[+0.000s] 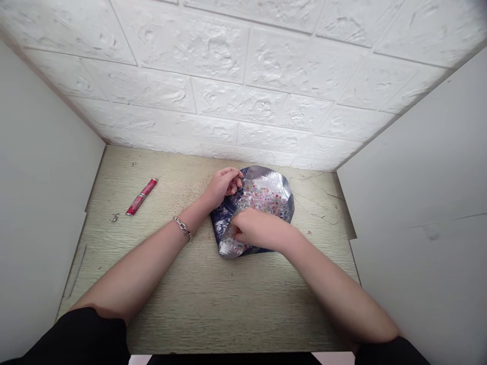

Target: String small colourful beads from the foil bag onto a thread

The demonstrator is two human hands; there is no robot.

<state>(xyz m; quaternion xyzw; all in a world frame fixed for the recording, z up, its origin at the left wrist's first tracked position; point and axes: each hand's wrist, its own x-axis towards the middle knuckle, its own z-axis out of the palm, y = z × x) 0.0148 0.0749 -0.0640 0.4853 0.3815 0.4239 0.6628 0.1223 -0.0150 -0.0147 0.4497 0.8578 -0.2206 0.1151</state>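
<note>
Beads (268, 197), red, pink and clear, lie loose in a foil bag (262, 177), silver inside and dark blue outside, which lies spread on the table (220, 314), a little right of centre near the wall (220, 45). The right hand (254, 228) reaches over its near side, fingers bent down into the beads; whether they grip any I cannot tell. The left hand (227, 181) is at the bag's far left edge, fingers curled and thumb near the fingertips; what they hold, if anything, cannot be made out. A chain bracelet (183, 229) circles the left wrist. Further left lies a red tube (142, 196), tilted, with small shiny bits (114, 217) nearby
</note>
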